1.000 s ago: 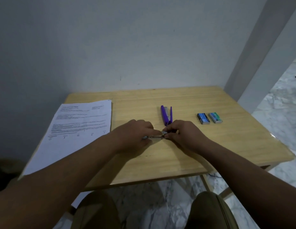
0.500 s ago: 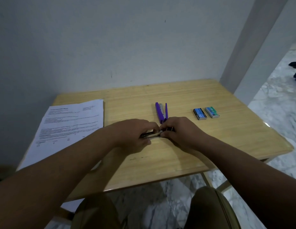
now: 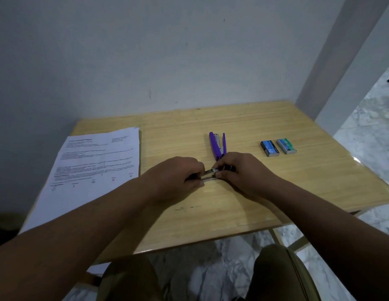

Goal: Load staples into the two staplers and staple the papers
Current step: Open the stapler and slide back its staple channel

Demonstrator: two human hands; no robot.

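A purple stapler (image 3: 217,145) lies on the table (image 3: 298,181), swung open in a narrow V with its metal channel showing. Just in front of it a dark stapler (image 3: 208,175), its metal parts showing, is mostly hidden between the two hands. Right of both lie two small staple boxes side by side, one blue (image 3: 269,148) and one green (image 3: 286,146). The printed papers (image 3: 91,170) lie flat at the table's left edge.

Both hands (image 3: 213,177) grip a dark stapler (image 3: 210,175).
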